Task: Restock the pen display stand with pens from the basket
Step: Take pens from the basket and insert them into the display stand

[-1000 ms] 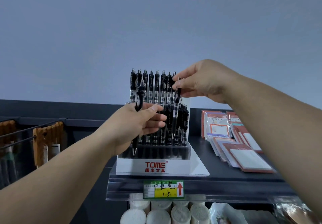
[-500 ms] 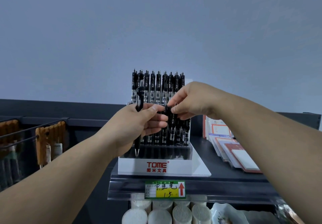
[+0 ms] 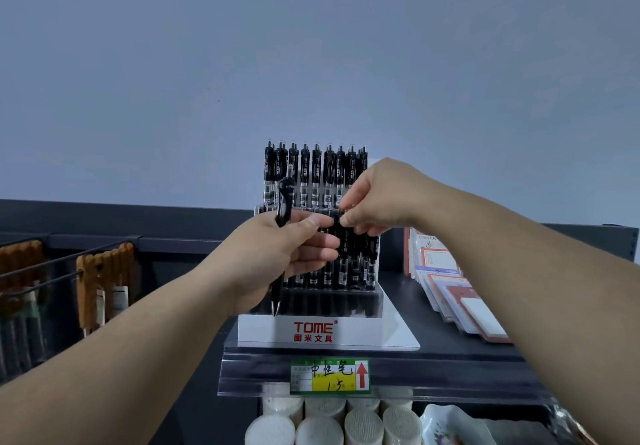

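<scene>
- left hand [image 3: 277, 254] grips a black pen [image 3: 283, 207] upright, tip down, just in front of the display stand's [image 3: 311, 332] left side;
- right hand [image 3: 377, 199] pinches a second pen [image 3: 343, 245] standing upright in the stand

Stationery shop: handwritten price tag [image 3: 330, 375] on shelf edge [image 3: 256, 370], branded pen display stand [image 3: 313, 332], notepads [image 3: 465, 301] alongside.

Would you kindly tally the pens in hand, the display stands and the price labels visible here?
Pens in hand: 2, left pen and right pen
Stand: 1
Price label: 1
Total: 4
</scene>
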